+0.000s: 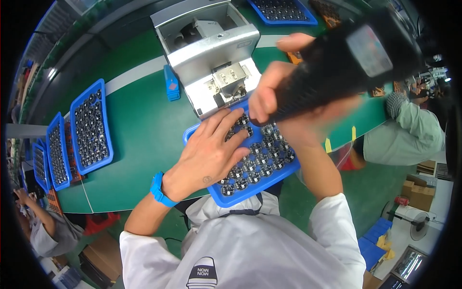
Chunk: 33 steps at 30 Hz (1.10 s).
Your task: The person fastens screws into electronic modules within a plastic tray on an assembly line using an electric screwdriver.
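A blue tray (224, 199) stands before me, filled with rows of small round black electronic parts (253, 177). My left hand (211, 149) lies over the tray's left side, its fingers spread and the fingertips among the parts at the far edge. A blue band circles that wrist. My right hand (274, 89) is raised over the tray's right side, wrapped round a thick black handheld tool (332, 62) with a pale label. The tool's narrow end tilts down toward the parts, and its bulk hides the far right of the tray. Motion blurs part of this hand.
A silver metal machine (211, 53) stands just beyond the tray, with a blue tool-like object (171, 83) at its left. More filled blue trays (110, 156) line the left of the green table (139, 135); another tray (284, 21) is at the far side. People (409, 130) sit at both sides.
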### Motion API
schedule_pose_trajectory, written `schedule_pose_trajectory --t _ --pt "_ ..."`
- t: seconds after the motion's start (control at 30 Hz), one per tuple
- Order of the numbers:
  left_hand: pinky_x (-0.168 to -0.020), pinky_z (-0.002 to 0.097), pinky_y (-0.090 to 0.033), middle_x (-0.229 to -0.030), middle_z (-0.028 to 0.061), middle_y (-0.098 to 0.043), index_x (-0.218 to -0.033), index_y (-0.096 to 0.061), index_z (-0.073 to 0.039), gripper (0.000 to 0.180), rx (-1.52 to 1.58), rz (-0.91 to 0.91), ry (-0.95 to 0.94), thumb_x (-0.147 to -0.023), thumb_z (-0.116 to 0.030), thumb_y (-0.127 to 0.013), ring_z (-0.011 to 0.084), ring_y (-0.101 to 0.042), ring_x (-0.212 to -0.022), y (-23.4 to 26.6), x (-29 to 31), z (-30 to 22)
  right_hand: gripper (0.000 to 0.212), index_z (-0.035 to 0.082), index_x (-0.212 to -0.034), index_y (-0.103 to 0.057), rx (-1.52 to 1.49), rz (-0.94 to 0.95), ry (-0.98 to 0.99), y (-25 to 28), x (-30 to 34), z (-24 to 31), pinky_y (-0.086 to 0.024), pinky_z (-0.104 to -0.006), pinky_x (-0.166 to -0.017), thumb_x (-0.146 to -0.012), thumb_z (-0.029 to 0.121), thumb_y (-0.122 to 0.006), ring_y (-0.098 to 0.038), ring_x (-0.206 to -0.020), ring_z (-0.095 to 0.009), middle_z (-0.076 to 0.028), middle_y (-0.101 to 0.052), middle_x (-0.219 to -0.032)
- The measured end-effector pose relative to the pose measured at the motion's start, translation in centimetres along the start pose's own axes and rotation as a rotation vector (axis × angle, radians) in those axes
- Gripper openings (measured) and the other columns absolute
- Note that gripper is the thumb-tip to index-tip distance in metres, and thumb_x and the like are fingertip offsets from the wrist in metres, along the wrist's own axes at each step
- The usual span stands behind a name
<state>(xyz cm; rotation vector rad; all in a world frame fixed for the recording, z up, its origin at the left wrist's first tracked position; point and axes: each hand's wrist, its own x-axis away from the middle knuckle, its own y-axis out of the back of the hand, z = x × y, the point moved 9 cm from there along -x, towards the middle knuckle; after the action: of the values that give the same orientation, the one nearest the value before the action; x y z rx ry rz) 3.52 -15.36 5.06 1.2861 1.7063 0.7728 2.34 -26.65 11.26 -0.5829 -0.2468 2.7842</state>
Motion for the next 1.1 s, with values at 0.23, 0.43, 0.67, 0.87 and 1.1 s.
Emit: schedule_pose_trajectory --t 0.23,0.43,0.67,0.87,1.1 --pt "-0.103 0.0462 -0.038 -0.135 0.0192 -0.045 -0.110 -0.066 -0.003 0.033 0.013 0.028 0.013 -0.087 -0.027 -0.064 0.0376 -0.042 -0.125 -0.1 0.1 0.1 0.113 -0.003 -0.096 -0.053 -0.224 -0.098 0.203 0.6 -1.2 1.7 -0.045 -0.0241 -0.053 -0.060 0.099 -0.019 -0.054 -0.055 -0.012 -0.005 -0.054 -0.065" --pt "-0.103 0.0464 -0.037 -0.136 0.0197 -0.045 -0.109 -0.066 -0.003 0.033 0.028 0.025 0.021 -0.087 -0.027 -0.064 0.0377 -0.042 -0.126 -0.3 0.1 0.2 0.104 -0.002 -0.085 -0.053 0.056 0.034 0.226 -0.5 -2.7 0.6 -0.041 -0.0218 -0.051 -0.064 0.096 -0.027 -0.051 -0.056 -0.009 -0.004 -0.054 -0.065" --pt "-0.102 0.0463 -0.037 -0.135 0.0203 -0.045 -0.109 -0.066 -0.003 0.033 0.030 0.020 0.012 -0.088 -0.027 -0.064 0.0378 -0.042 -0.125 -0.2 0.0 -0.1 0.063 -0.009 -0.094 -0.051 0.055 0.007 0.573 -0.6 -2.5 2.3 -0.040 -0.0212 -0.042 -0.089 0.053 -0.056 -0.052 -0.049 -0.010 -0.009 -0.057 -0.065" --pt "-0.101 0.0445 -0.039 -0.133 0.0217 -0.046 -0.107 -0.065 -0.001 0.032 0.018 0.019 0.005 -0.086 -0.025 -0.064 0.0369 -0.044 -0.124 -0.3 0.1 0.2 0.073 -0.008 -0.111 -0.047 -0.090 -0.040 0.316 -1.1 -2.1 1.1 -0.040 -0.0244 -0.042 -0.085 0.059 -0.061 -0.052 -0.050 -0.011 -0.008 -0.058 -0.064" --pt "-0.104 0.0470 -0.036 -0.135 0.0199 -0.045 -0.113 -0.064 -0.003 0.035 0.067 0.042 0.024 -0.087 -0.027 -0.064 0.0386 -0.042 -0.126 -0.4 0.1 0.4 0.104 0.004 -0.134 -0.030 -0.118 -0.025 0.078 1.1 2.0 0.2 -0.048 -0.0366 -0.052 -0.073 0.088 -0.038 -0.054 -0.053 -0.022 -0.012 -0.052 -0.067"
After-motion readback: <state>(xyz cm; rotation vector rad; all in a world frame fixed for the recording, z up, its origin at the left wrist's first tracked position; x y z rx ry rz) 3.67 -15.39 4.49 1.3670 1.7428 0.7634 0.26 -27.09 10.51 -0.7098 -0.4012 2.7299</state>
